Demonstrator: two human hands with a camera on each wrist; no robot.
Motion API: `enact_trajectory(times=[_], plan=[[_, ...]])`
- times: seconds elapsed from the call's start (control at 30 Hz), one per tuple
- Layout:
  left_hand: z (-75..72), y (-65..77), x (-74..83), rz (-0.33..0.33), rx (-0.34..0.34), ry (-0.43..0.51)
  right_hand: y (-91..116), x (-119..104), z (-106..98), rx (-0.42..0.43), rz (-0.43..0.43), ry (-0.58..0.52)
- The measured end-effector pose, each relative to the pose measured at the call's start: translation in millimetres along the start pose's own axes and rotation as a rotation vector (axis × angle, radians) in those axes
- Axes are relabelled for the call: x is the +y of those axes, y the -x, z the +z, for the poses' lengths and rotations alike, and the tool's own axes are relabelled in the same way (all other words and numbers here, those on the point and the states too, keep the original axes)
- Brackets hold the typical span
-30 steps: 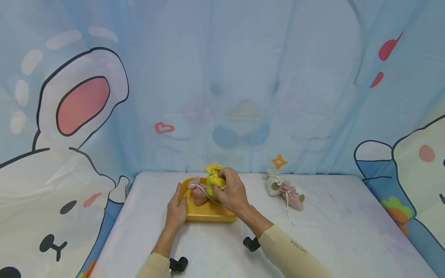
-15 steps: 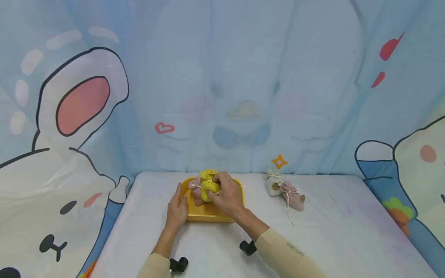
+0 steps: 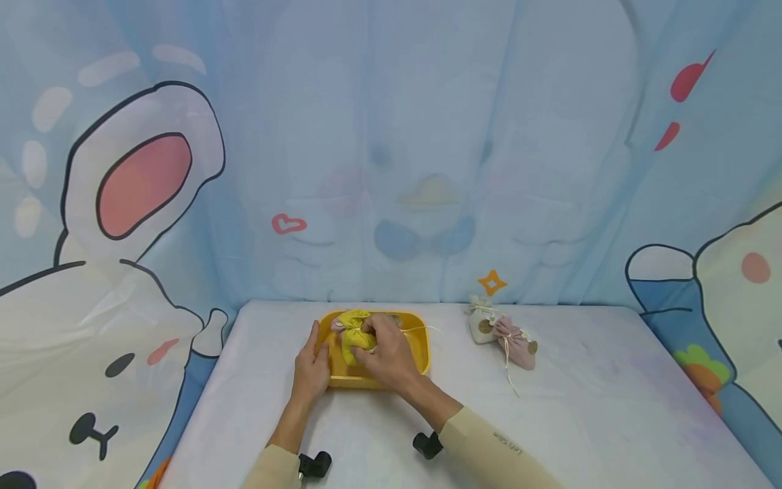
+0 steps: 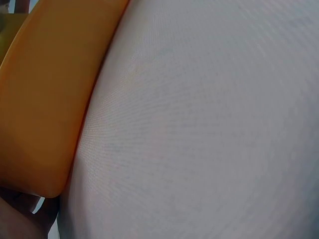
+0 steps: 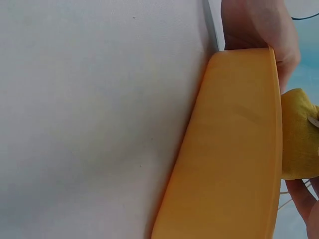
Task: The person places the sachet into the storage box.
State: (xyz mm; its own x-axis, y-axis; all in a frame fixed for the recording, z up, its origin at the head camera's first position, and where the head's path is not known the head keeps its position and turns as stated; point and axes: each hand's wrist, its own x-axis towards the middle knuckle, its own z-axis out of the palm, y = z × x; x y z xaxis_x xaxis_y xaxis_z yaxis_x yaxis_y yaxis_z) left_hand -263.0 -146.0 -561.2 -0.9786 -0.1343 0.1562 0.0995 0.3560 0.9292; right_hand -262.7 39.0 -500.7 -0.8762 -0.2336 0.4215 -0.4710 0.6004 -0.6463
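A yellow drawstring pouch [image 3: 351, 343] is pinched between the thumb and fingers of my right hand [image 3: 392, 353], low over the yellow tray [image 3: 366, 383]. In the right wrist view the pouch [image 5: 298, 139] shows above the tray's rim. My left hand [image 3: 311, 370] holds the tray's left side, with the thumb at the rim and the fingers along the outer wall. Behind the yellow pouch, a pink pouch [image 3: 337, 327] in the tray is mostly hidden. A small greyish bit beyond my right hand is too covered to identify.
To the right of the tray, a white drawstring pouch [image 3: 480, 324] and a pink one [image 3: 515, 345] lie touching on the white-covered table [image 3: 586, 407]. The pink pouch's cord trails toward the front. A blue printed curtain [image 3: 421, 136] stands behind the table.
My right hand has moved left and down with the yellow pouch, lowering it into the tray over the pink pouch. The left hand stays at the tray's side.
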Motion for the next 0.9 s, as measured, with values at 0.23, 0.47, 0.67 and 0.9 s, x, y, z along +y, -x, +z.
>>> enact_trajectory(times=[0.23, 0.47, 0.67, 0.9], plan=[[-0.4, -0.3, 1.2, -0.001, 0.002, -0.009, 1, 2, 7, 0.016, -0.047, 0.017], [-0.5, -0.4, 1.5, 0.003, 0.002, -0.018, 4, 2, 13, -0.04, 0.018, -0.003], [-0.5, 0.0, 1.0, 0.005, -0.005, -0.01, 6, 3, 17, -0.087, 0.058, -0.025], [0.0, 1.0, 1.3, 0.005, -0.004, -0.013, 9, 4, 19, -0.117, 0.058, 0.009]])
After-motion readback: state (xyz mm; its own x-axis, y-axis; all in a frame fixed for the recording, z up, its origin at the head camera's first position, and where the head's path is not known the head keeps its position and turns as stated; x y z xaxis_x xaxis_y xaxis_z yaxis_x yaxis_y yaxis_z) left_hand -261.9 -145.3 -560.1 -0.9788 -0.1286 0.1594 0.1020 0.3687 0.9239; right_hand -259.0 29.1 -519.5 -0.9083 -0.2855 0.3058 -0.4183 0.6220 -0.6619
